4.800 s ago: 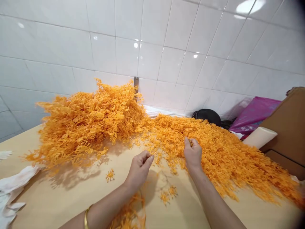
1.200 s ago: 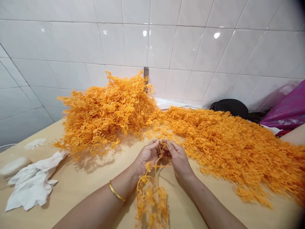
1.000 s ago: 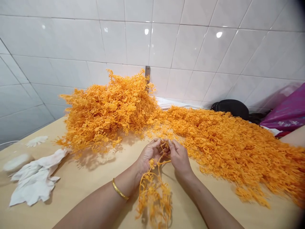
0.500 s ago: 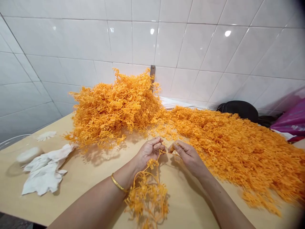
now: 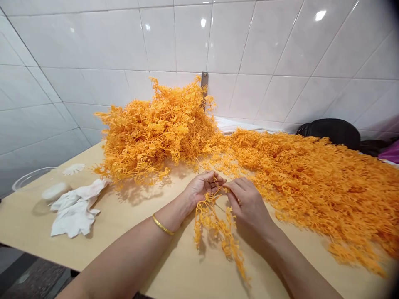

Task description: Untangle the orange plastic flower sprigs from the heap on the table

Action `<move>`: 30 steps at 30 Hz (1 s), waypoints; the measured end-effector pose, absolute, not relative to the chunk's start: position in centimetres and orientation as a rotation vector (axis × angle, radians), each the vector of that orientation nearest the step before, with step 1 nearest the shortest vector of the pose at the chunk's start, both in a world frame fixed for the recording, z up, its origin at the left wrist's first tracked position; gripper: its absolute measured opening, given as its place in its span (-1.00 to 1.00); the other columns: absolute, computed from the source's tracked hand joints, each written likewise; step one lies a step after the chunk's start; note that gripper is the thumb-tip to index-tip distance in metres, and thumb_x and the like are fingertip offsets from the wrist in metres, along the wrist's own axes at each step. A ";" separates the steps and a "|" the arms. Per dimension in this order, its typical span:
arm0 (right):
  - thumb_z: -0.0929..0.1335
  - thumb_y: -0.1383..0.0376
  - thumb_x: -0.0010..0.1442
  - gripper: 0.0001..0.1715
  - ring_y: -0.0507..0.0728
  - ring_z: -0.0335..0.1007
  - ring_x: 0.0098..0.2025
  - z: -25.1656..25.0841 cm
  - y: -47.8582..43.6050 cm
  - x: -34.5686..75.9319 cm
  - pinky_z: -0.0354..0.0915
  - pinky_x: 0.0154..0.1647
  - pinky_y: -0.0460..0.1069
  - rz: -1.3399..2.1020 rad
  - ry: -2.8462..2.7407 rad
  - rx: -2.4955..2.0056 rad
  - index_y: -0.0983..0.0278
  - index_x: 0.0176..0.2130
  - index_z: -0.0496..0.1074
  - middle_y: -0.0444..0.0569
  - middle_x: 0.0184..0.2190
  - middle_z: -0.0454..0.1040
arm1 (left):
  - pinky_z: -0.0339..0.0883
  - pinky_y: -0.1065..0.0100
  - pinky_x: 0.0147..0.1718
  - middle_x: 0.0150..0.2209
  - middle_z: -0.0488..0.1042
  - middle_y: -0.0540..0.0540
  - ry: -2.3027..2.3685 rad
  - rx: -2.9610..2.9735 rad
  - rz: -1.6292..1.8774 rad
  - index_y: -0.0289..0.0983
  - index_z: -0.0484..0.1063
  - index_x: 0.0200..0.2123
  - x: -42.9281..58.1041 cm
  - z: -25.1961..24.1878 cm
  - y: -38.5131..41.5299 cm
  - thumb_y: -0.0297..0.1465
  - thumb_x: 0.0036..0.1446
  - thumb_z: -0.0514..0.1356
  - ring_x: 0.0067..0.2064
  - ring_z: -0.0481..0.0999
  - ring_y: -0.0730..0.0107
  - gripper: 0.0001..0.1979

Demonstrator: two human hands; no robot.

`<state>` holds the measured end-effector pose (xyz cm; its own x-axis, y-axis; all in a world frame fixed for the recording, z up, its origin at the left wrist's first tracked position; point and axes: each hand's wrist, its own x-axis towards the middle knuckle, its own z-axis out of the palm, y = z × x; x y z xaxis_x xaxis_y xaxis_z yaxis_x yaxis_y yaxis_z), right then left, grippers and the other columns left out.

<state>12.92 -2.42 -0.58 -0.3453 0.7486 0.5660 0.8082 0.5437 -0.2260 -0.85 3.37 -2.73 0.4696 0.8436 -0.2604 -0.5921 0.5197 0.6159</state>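
My left hand (image 5: pixel 204 185), palm turned up and with a gold bangle on its wrist, has its thumb and curled fingers closed on the stem of an orange plastic sprig (image 5: pixel 215 220). The sprig's thin branches hang down toward me over the table. My right hand (image 5: pixel 247 199) is close against the left fingertips, its thumb and finger pinching the sprig near the top of its stem. A tall heap of the same orange sprigs (image 5: pixel 156 128) stands just beyond my hands. A wide, low pile of orange sprigs (image 5: pixel 314 187) spreads out on the right.
On the left of the table (image 5: pixel 124 232) lie a crumpled white cloth (image 5: pixel 76 211), a round white object (image 5: pixel 56 192), a flat white scalloped piece (image 5: pixel 74 169) and a clear plastic rim (image 5: pixel 33 176). A black bag (image 5: pixel 330 133) rests by the tiled wall (image 5: pixel 112 41).
My right hand has come in against the left fingertips and pinches the sprig. The hanging branches have swung to the right. The view has shifted slightly.
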 end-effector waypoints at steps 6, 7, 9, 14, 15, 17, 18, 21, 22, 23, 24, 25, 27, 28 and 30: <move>0.20 0.34 0.09 -0.85 0.03 0.17 -0.49 -0.5 -2.8 12.6 0.07 -0.46 -0.08 0.167 -1.897 -1.386 0.27 -0.47 0.29 -0.10 -0.55 0.30 | 0.30 0.42 -0.39 -0.50 0.43 -0.11 0.572 0.500 0.917 -0.36 0.31 -0.50 -0.7 -2.6 3.4 -0.49 0.01 0.07 -0.42 0.45 0.43 -0.91; 0.19 0.34 0.10 -0.85 0.02 0.18 -0.49 -0.3 -2.8 12.4 0.08 -0.46 -0.09 0.276 -1.884 -1.348 0.27 -0.44 0.30 -0.11 -0.53 0.32 | 0.30 0.43 -0.41 -0.51 0.42 -0.09 0.571 0.502 0.925 -0.36 0.31 -0.50 -0.6 -2.6 3.3 -0.49 0.00 0.08 -0.44 0.44 0.45 -0.92; 0.17 0.36 0.12 -0.82 0.02 0.23 -0.43 0.0 -3.1 11.7 0.12 -0.40 -0.08 0.468 -1.914 -1.229 0.26 -0.36 0.33 -0.09 -0.45 0.36 | 0.29 0.44 -0.46 -0.53 0.41 -0.06 0.572 0.510 0.916 -0.35 0.32 -0.51 -0.5 -2.6 3.1 -0.48 -0.03 0.10 -0.49 0.41 0.48 -0.94; 0.20 0.38 0.07 -0.81 0.05 0.25 -0.33 0.1 -3.5 10.4 0.13 -0.34 -0.06 0.771 -2.072 -1.102 0.25 -0.33 0.37 -0.07 -0.38 0.38 | 0.30 0.35 -0.38 -0.44 0.42 -0.10 0.549 0.578 0.865 -0.35 0.34 -0.50 -0.5 -2.8 2.8 -0.39 -0.07 0.15 -0.40 0.42 0.40 -0.88; 0.19 0.39 0.06 -0.80 0.04 0.24 -0.37 0.0 -3.5 10.3 0.12 -0.38 -0.07 0.802 -2.063 -1.141 0.26 -0.36 0.38 -0.08 -0.42 0.37 | 0.29 0.34 -0.35 -0.44 0.42 -0.10 0.544 0.581 0.864 -0.35 0.34 -0.50 -0.5 -2.8 2.8 -0.39 -0.07 0.16 -0.38 0.42 0.39 -0.88; 0.17 0.41 0.05 -0.79 0.02 0.20 -0.45 -0.3 -3.3 10.4 0.08 -0.46 -0.09 0.829 -2.018 -1.219 0.27 -0.39 0.36 -0.11 -0.48 0.35 | 0.28 0.33 -0.34 -0.43 0.42 -0.10 0.525 0.568 0.858 -0.35 0.34 -0.48 -0.5 -2.8 2.7 -0.38 -0.08 0.16 -0.35 0.42 0.37 -0.87; 0.18 0.42 0.04 -0.80 0.02 0.19 -0.47 -0.5 -3.2 10.5 0.06 -0.48 -0.09 0.827 -2.000 -1.246 0.27 -0.38 0.35 -0.12 -0.49 0.34 | 0.28 0.33 -0.34 -0.43 0.42 -0.10 0.514 0.558 0.856 -0.35 0.34 -0.46 -0.5 -2.8 2.7 -0.38 -0.08 0.17 -0.34 0.42 0.36 -0.87; 0.23 0.40 -0.02 -0.88 0.02 0.16 -0.44 -1.0 -3.0 10.5 0.04 -0.47 -0.09 0.732 -2.025 -1.268 0.27 -0.39 0.31 -0.12 -0.48 0.31 | 0.26 0.33 -0.35 -0.43 0.43 -0.11 0.508 0.532 0.850 -0.33 0.35 -0.41 -0.4 -2.7 2.6 -0.36 -0.08 0.15 -0.34 0.43 0.35 -0.85; 0.25 0.40 -0.03 -0.92 0.03 0.15 -0.43 -1.1 -2.9 10.5 0.04 -0.46 -0.09 0.677 -2.042 -1.272 0.27 -0.41 0.30 -0.12 -0.47 0.29 | 0.26 0.33 -0.36 -0.43 0.43 -0.10 0.517 0.535 0.845 -0.33 0.35 -0.41 -0.3 -2.6 2.6 -0.35 -0.07 0.15 -0.36 0.43 0.36 -0.84; 0.26 0.40 -0.04 -0.94 0.04 0.14 -0.41 -1.2 -2.9 10.4 0.04 -0.45 -0.08 0.623 -2.051 -1.282 0.27 -0.44 0.27 -0.12 -0.47 0.28 | 0.26 0.33 -0.38 -0.43 0.44 -0.10 0.528 0.546 0.836 -0.33 0.36 -0.40 -0.3 -2.5 2.6 -0.34 -0.07 0.14 -0.39 0.43 0.37 -0.83; 0.26 0.40 -0.04 -0.95 0.04 0.14 -0.40 -1.3 -2.9 10.4 0.04 -0.44 -0.08 0.579 -2.057 -1.294 0.27 -0.45 0.25 -0.11 -0.46 0.26 | 0.26 0.34 -0.40 -0.43 0.44 -0.09 0.540 0.564 0.828 -0.32 0.36 -0.40 -0.3 -2.4 2.5 -0.33 -0.07 0.14 -0.42 0.42 0.38 -0.82; 0.26 0.40 -0.04 -0.95 0.04 0.13 -0.39 -1.3 -2.9 10.3 0.04 -0.43 -0.08 0.549 -2.062 -1.304 0.26 -0.47 0.23 -0.11 -0.45 0.25 | 0.26 0.35 -0.41 -0.43 0.44 -0.09 0.552 0.584 0.827 -0.32 0.36 -0.40 -0.3 -2.3 2.5 -0.32 -0.08 0.14 -0.44 0.42 0.40 -0.82; 0.26 0.40 -0.04 -0.92 0.03 0.13 -0.40 -1.4 -2.9 10.3 0.04 -0.43 -0.08 0.514 -2.066 -1.329 0.26 -0.49 0.19 -0.12 -0.45 0.23 | 0.25 0.38 -0.43 -0.43 0.45 -0.09 0.580 0.634 0.840 -0.33 0.36 -0.40 -0.5 -2.2 2.6 -0.32 -0.08 0.16 -0.45 0.42 0.42 -0.81; 0.26 0.40 -0.04 -0.91 0.03 0.12 -0.41 -1.4 -3.0 10.4 0.03 -0.44 -0.09 0.506 -2.073 -1.338 0.26 -0.50 0.17 -0.12 -0.45 0.22 | 0.26 0.39 -0.43 -0.44 0.45 -0.10 0.597 0.664 0.851 -0.33 0.36 -0.39 -0.6 -2.2 2.7 -0.31 -0.08 0.16 -0.46 0.42 0.42 -0.80; 0.24 0.41 -0.03 -0.89 0.01 0.11 -0.44 -1.4 -3.0 10.5 0.01 -0.46 -0.09 0.499 -2.107 -1.348 0.26 -0.51 0.15 -0.14 -0.48 0.22 | 0.26 0.39 -0.43 -0.47 0.44 -0.12 0.632 0.722 0.877 -0.35 0.36 -0.39 -0.8 -2.3 3.0 -0.31 -0.07 0.17 -0.46 0.42 0.42 -0.79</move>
<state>10.52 -3.01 -1.35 -0.3196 0.9080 0.2709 0.6900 0.4190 -0.5902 -0.80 2.99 -2.29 0.4938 0.8477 -0.1937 -0.4521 0.4406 0.7755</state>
